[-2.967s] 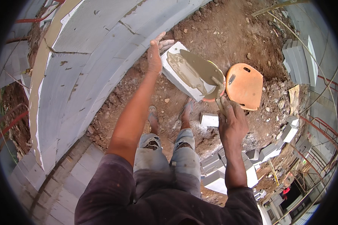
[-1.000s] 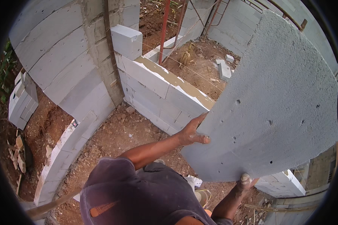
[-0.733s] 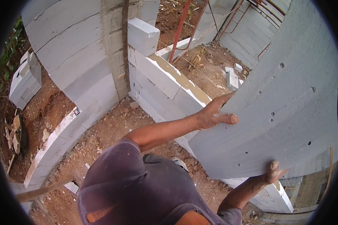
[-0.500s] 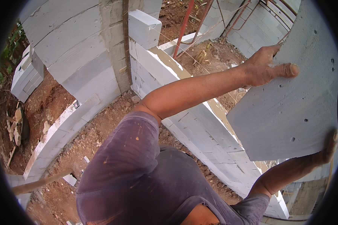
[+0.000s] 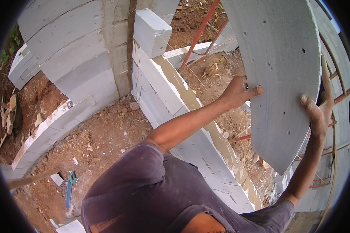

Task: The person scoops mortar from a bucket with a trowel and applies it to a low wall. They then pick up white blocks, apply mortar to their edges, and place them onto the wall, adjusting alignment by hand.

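Note:
A large pale grey aerated block point(image 5: 280, 46) is held raised at the upper right, over the wall beside me. My left hand point(image 5: 239, 93) grips its left edge, thumb on the face. My right hand point(image 5: 317, 110) grips its right edge, thumb on the face and fingers round the side. Below and left of it runs a low block wall point(image 5: 155, 93) with a band of wet mortar point(image 5: 214, 132) along its top. A single white block point(image 5: 151, 31) stands at that wall's far end, and a thin string crosses near it.
A tall block wall point(image 5: 70, 46) rises at the left, above a curved low wall point(image 5: 54, 126). Red scaffold bars point(image 5: 200, 31) stand behind the mortared wall and at the right. A blue-handled tool point(image 5: 70, 186), a stick point(image 5: 35, 180) and offcuts lie on rubble-strewn dirt at lower left.
Three seconds ago my hands had a mortar-smeared block and trowel low down. Since the later frames, the held block has risen and turned upright, with my right hand higher on its side.

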A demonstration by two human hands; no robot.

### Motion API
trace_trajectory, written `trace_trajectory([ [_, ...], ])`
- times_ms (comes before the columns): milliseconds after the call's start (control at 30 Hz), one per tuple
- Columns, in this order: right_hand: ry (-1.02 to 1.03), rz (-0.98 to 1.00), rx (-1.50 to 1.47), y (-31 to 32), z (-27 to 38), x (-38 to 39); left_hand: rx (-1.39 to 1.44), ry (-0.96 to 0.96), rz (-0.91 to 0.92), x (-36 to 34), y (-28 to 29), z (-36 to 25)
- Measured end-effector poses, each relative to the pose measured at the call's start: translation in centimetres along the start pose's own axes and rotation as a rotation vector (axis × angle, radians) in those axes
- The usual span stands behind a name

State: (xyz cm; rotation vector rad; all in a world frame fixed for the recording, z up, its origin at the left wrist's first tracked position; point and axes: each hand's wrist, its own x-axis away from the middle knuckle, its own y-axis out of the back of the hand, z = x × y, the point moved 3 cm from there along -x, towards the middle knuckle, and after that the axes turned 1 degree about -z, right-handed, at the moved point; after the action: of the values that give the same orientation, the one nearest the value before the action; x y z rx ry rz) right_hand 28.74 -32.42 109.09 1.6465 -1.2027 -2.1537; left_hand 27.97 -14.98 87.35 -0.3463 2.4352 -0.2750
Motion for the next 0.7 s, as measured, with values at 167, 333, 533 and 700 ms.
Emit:
trace_trajectory([
  [167,-0.153,0.256,-0.160,-7.8,-0.8,-4.5,-0.727,0.197,0.084,1.0,8.2,-0.2],
  [333,-0.277,0.484,-0.296,-16.2,0.6,-5.6,0.053,0.644,-0.579,13.0,13.7,13.2],
  [533,-0.290,0.801,-0.141,-24.5,0.6,-2.9,-0.211,0.675,0.068,11.0,10.7,17.0],
  [700,-0.287,0.973,-0.169,-28.8,2.7,-2.3,-0.323,0.868,0.201,13.1,13.0,16.0],
])
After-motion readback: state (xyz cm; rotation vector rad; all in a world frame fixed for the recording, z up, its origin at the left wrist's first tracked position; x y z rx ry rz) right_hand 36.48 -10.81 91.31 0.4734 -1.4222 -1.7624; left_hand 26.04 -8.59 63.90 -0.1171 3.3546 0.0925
